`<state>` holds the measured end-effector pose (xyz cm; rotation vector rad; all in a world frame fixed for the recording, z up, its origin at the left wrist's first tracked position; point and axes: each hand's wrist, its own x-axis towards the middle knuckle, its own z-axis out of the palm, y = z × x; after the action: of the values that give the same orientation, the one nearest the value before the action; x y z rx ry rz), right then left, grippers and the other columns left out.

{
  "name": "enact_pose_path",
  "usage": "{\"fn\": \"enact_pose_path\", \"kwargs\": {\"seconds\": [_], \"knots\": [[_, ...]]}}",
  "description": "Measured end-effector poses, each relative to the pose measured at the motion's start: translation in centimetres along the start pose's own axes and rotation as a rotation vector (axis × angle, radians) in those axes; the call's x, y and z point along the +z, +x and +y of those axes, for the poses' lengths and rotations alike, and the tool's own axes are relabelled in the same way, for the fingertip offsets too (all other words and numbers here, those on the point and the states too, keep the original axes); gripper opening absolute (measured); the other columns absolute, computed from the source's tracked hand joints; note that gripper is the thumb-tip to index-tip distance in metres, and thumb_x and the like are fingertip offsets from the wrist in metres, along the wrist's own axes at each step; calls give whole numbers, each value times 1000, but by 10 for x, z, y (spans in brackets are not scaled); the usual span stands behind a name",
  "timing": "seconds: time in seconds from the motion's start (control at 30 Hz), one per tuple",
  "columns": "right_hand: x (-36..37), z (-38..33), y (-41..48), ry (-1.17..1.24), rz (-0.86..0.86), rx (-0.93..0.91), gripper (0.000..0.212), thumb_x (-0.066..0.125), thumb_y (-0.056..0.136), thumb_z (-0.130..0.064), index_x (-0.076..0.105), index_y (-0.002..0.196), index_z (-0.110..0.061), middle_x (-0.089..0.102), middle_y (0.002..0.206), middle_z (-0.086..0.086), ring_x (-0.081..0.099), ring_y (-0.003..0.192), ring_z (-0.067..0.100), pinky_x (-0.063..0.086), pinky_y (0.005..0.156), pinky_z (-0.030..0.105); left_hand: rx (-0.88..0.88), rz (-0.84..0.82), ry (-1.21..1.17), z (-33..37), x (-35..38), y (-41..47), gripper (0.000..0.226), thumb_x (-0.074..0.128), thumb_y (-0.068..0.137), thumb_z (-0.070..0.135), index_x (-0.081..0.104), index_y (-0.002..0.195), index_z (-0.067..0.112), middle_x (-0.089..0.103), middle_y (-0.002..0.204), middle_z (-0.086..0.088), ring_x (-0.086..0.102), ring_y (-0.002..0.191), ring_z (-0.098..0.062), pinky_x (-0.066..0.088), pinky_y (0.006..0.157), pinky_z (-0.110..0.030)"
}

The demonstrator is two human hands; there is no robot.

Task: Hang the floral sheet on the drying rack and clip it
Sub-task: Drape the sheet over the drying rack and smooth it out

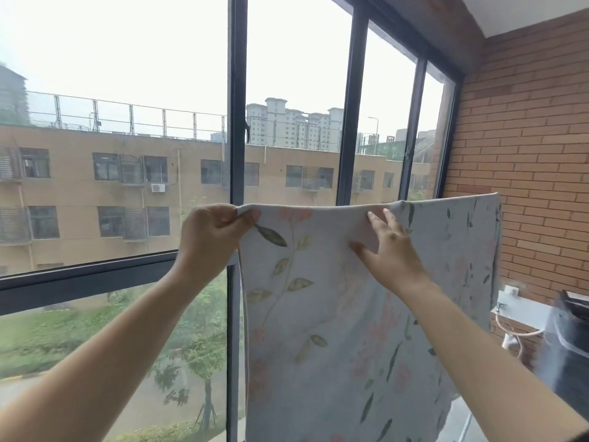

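The floral sheet hangs in front of the window frame. Its top edge is folded over a horizontal support hidden by the cloth. The left hand grasps the upper left corner of the sheet, fingers curled and pinching the fold. The right hand lies flat on the sheet just below the fold, fingers straight and spread, grasping nothing. A brick wall stands at the right.

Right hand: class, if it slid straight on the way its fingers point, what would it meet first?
The right hand points up and slightly left along the floral sheet, so it would likely reach the sheet's top fold first. The window glass lies beyond, though depth is unclear.
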<state>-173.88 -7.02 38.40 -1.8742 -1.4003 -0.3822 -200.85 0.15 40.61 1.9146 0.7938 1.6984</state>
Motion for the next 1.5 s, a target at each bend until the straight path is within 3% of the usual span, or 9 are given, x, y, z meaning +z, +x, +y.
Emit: {"fn": "enact_pose_path", "kwargs": {"seconds": [0.2,0.33,0.4,0.57,0.67,0.83,1.07,1.23,1.5], "knots": [[8,2,-36,24,34,20,58,59,91,-33,39,144,-18,22,156,6,25,142,24,30,110,39,-124,-132,-99,-34,20,-38,8,72,82,18,71,75,19,73,73,-11,70,71,-32,60,63,-45],[17,15,-81,65,34,96,52,59,91,-32,45,140,-20,32,151,5,32,138,20,30,108,30,-279,-319,-126,-79,40,-84,13,71,83,15,71,72,9,69,62,-14,64,55,-26,57,59,-44],[22,23,-105,68,7,157,49,59,91,-31,47,138,-20,33,149,4,32,137,18,30,106,28,-382,-393,-196,-94,56,-110,15,70,84,13,70,70,10,69,61,-9,62,53,-17,55,56,-35],[34,47,-159,90,-14,303,42,62,89,-27,54,130,-20,45,137,1,45,125,16,45,101,41,-543,-491,-293,-110,90,-156,14,67,86,10,69,72,9,71,67,-11,61,52,-14,52,53,-26],[36,60,-189,72,-15,403,43,61,89,-27,54,130,-19,50,134,-1,49,118,14,47,98,39,-536,-573,-302,-109,97,-183,10,68,83,6,70,73,6,70,68,-15,60,53,-15,51,51,-29],[25,68,-239,126,9,541,39,62,90,-22,56,128,-16,56,122,-2,55,108,12,46,82,24,-555,-709,-289,-94,109,-233,12,70,81,9,70,70,13,67,58,-3,61,54,-14,55,60,-37],[-17,102,-319,239,33,731,24,62,90,-22,62,114,-24,64,105,-8,60,95,4,43,72,7,-596,-790,-236,-48,140,-293,7,69,81,12,71,76,16,71,68,-1,67,63,-17,57,65,-34],[-74,143,-367,258,66,784,18,63,90,-18,61,105,-26,63,93,-13,58,85,-5,45,71,4,-629,-846,-251,9,179,-340,5,69,79,18,72,75,18,72,70,-2,67,62,-15,56,65,-33],[-137,209,-427,349,167,877,21,62,91,-18,65,112,-15,66,100,-8,59,89,-3,42,70,0,-702,-937,-323,95,257,-417,7,65,84,13,71,81,16,72,78,-1,67,70,-14,58,74,-30]]}}
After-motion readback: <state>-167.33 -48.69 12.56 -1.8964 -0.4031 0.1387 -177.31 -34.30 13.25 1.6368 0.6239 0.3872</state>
